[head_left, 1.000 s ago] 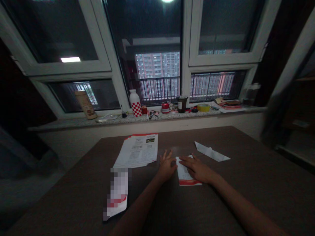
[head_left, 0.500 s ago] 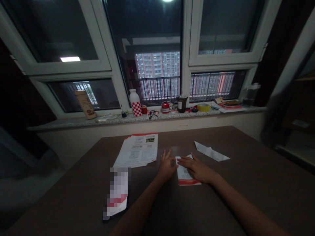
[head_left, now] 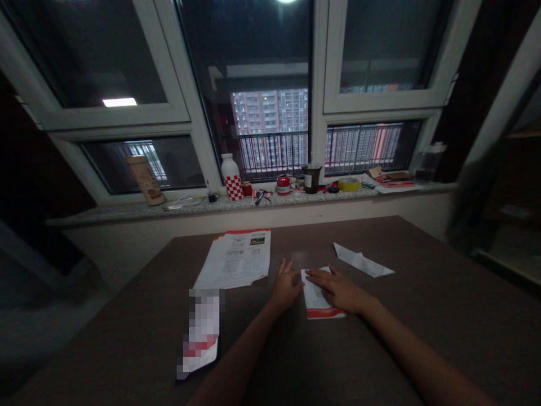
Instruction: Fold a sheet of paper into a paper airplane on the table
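A folded sheet of paper [head_left: 324, 312], white with a red band along its near edge, lies on the dark brown table. My right hand [head_left: 338, 287] rests flat across it from the right, fingers stretched out over its far part and hiding some of the print. At the paper's left edge is my left hand [head_left: 287, 287], its fingers apart and pointing away from me, the thumb side by the edge. A folded white paper boat [head_left: 364, 263] lies beyond my right hand.
Left of my hands lies a stack of printed sheets [head_left: 236, 265]. Nearer sits a phone-like object [head_left: 200, 338], its face pixelated. Along the windowsill [head_left: 190, 211] stand a checkered bottle [head_left: 233, 180], a tan flask [head_left: 146, 180], a dark cup [head_left: 311, 180] and yellow tape [head_left: 349, 184].
Hardly anything differs. Both hands keep their places at the folded paper, and the view has shifted very slightly.
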Motion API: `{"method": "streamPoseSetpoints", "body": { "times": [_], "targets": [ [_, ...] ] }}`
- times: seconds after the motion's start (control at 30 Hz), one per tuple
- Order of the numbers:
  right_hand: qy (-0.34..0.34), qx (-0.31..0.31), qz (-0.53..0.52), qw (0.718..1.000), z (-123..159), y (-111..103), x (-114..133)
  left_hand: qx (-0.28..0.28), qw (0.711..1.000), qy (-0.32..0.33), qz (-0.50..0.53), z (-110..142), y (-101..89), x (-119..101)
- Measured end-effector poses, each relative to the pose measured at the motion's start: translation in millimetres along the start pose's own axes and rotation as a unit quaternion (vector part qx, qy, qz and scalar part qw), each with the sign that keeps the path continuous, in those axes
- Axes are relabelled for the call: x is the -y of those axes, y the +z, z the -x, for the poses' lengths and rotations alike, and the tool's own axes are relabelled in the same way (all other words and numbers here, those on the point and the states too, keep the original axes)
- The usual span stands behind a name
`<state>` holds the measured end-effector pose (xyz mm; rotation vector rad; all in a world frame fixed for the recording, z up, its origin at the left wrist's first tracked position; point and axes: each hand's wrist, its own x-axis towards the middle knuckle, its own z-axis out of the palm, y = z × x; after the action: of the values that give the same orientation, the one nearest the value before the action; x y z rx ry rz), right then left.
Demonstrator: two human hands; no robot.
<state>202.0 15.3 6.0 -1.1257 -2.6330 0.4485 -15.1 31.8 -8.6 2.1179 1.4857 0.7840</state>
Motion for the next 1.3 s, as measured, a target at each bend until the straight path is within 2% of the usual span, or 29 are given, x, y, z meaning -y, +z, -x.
{"method": "streamPoseSetpoints", "body": {
  "times": [0.63, 0.9, 1.1, 1.3],
  "targets": [
    [-0.004, 0.017, -0.014, 1.0, -0.1, -3.1, 3.9, 0.011, 1.0, -0.025, 0.011, -4.3, 2.1, 5.0],
    [-0.004, 0.017, -0.02, 1.0, -0.6, -2.1, 2.4, 0.0, 1.0, -0.011, 0.026, -2.3, 2.7, 6.2],
    [-0.006, 0.021, -0.026, 0.999, -0.4, -2.9, 2.2, -0.039, 0.998, -0.006, 0.05, -3.1, 3.5, 8.1],
    [-0.007, 0.015, -0.025, 1.0, -0.6, -2.6, 2.2, -0.033, 0.998, 0.0, 0.06, -2.1, 0.0, 5.4]
  ]
}}
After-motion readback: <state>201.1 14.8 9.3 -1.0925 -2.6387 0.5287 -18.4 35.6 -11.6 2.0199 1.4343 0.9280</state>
